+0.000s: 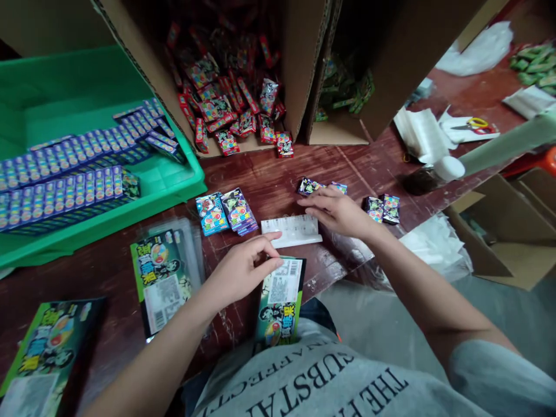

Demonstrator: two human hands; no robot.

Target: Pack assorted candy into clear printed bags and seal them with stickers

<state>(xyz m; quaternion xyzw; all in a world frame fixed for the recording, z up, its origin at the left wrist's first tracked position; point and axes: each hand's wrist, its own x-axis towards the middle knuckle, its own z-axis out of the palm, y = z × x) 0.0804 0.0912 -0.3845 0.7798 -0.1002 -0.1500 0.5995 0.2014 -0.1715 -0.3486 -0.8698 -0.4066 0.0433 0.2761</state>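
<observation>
My left hand [247, 266] rests with thumb and index finger apart. Its index fingertip is at the near left edge of a white plastic tray [291, 230], and its thumb lies by the upper end of a green and black printed pouch [280, 310]. That pouch lies between the tray and my shirt. My right hand [339, 211] reaches over the tray's far right corner with fingers stretched out, beside a small dark candy box [309, 185]; another purple box behind the hand is partly hidden. Left of the tray stand stacks of blue [211, 213] and purple candy boxes [238, 209].
A green crate [191, 179] with rows of purple boxes is at left. Cardboard boxes [339, 136] at the back hold red and green packets. More pouches [158, 272] lie left. Two candy boxes [382, 208], a white-capped jar [449, 169] and scissors [473, 124] are right.
</observation>
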